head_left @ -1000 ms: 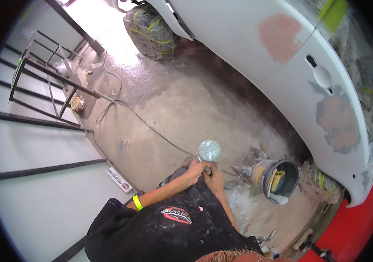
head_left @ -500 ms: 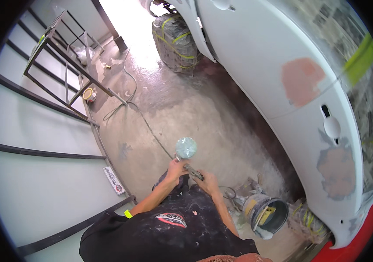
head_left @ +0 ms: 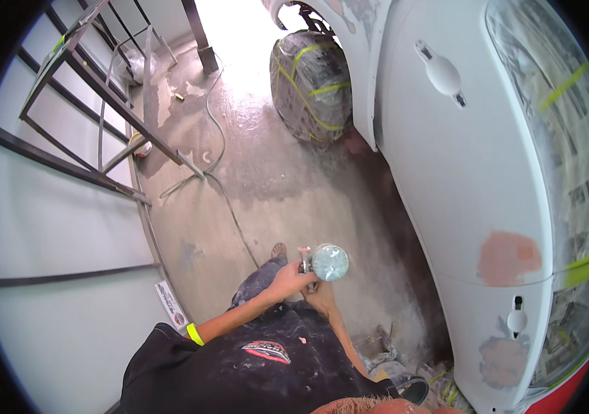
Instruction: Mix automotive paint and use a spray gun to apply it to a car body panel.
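A paint spray gun with a round, pale green-topped cup (head_left: 330,262) is in front of my body, its metal body (head_left: 305,259) showing left of the cup. My left hand (head_left: 291,280) is closed around the gun just below the cup. Below it, my right hand (head_left: 320,298) is closed at the gun's lower part, its fingers partly hidden behind the left hand. A thin air hose (head_left: 231,214) runs across the floor toward me; where it joins the gun is hidden.
At right stands a car with pale grey-white doors (head_left: 446,152) and reddish filler patches (head_left: 510,259). Plastic and yellow-green tape cover its wheel (head_left: 311,86) and windows. Left, a metal frame stand (head_left: 111,100) leans near the wall. A bucket (head_left: 411,390) sits low right.
I have moved forward along the car, and the bucket is now mostly hidden by my body. The spray gun has turned and shifted right, its cup now beside my hands. My bare foot shows.
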The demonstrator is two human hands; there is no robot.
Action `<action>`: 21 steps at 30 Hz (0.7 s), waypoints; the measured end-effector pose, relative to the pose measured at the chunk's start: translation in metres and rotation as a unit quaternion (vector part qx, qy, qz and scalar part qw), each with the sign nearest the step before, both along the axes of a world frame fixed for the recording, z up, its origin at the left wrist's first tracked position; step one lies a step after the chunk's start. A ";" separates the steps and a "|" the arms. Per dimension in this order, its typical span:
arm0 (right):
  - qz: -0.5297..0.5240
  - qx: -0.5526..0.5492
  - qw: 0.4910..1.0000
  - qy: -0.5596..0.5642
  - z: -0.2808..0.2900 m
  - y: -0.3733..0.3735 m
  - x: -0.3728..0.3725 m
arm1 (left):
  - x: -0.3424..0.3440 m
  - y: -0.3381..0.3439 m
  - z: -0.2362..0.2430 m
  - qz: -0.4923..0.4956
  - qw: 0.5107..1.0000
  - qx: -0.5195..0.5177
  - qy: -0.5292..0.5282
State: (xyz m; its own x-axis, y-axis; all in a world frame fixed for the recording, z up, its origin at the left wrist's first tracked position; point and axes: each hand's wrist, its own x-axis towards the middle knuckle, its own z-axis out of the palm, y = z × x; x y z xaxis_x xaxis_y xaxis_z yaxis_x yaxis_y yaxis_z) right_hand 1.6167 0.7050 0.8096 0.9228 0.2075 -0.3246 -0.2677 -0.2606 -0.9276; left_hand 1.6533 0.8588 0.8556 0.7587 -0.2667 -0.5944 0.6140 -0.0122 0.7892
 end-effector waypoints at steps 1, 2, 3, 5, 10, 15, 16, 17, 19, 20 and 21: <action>-0.026 -0.038 0.995 -0.090 -0.009 0.006 0.018 | 0.021 0.009 0.001 -0.049 0.990 0.099 -0.090; -0.044 -0.070 0.980 -0.179 -0.008 0.019 0.036 | 0.040 0.024 0.011 -0.089 0.959 0.202 -0.176; -0.038 -0.064 0.981 -0.179 -0.007 0.030 0.049 | 0.060 0.038 0.021 -0.112 0.960 0.194 -0.170; -0.033 -0.088 0.994 -0.051 0.016 0.044 0.089 | 0.110 0.055 0.047 -0.162 0.945 0.235 -0.157; -0.115 -0.005 0.991 -0.068 0.049 0.073 0.178 | 0.201 0.087 0.076 -0.260 0.913 0.275 -0.150; -0.187 0.035 0.982 -0.021 0.069 0.090 0.256 | 0.250 0.129 0.029 -0.109 0.943 0.192 -0.247; -0.177 0.029 0.984 -0.011 0.068 0.092 0.271 | 0.261 0.138 0.025 -0.124 0.940 0.190 -0.254; -0.193 0.032 0.981 -0.015 0.066 0.098 0.282 | 0.273 0.148 0.020 -0.101 0.951 0.182 -0.228; -0.186 0.035 0.982 -0.021 0.068 0.111 0.313 | 0.301 0.166 0.020 -0.083 0.959 0.175 -0.209; -0.194 0.038 0.980 -0.027 0.071 0.113 0.338 | 0.315 0.175 0.023 -0.089 0.960 0.199 -0.174; -0.179 0.059 0.982 -0.011 0.075 0.120 0.358 | 0.323 0.187 0.025 -0.097 0.960 0.224 -0.137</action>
